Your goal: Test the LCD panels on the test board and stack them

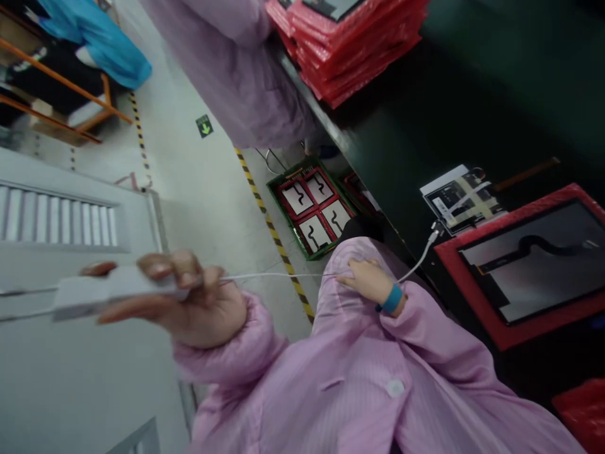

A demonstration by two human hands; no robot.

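My left hand [193, 302] is closed around a white box-shaped adapter [113, 291], held out over a white cabinet [70, 378]. A thin white cable [274, 275] runs from the adapter across to my right hand [371, 280]. It goes on up to a small taped board [460, 198] on the dark table [496, 94]. My right hand, with a blue wristband [392, 298], rests on my pink coat. Its fingers are together, closed on the cable. A red tray [510, 340] holding a dark display panel [534, 265] lies on the table just right of it.
Another person in a lilac coat [236, 69] stands at the table's far end beside a stack of red trays [350, 44]. A green crate [314, 208] of red-framed panels sits on the floor by yellow-black tape [274, 233]. Orange racking [61, 94] stands far left.
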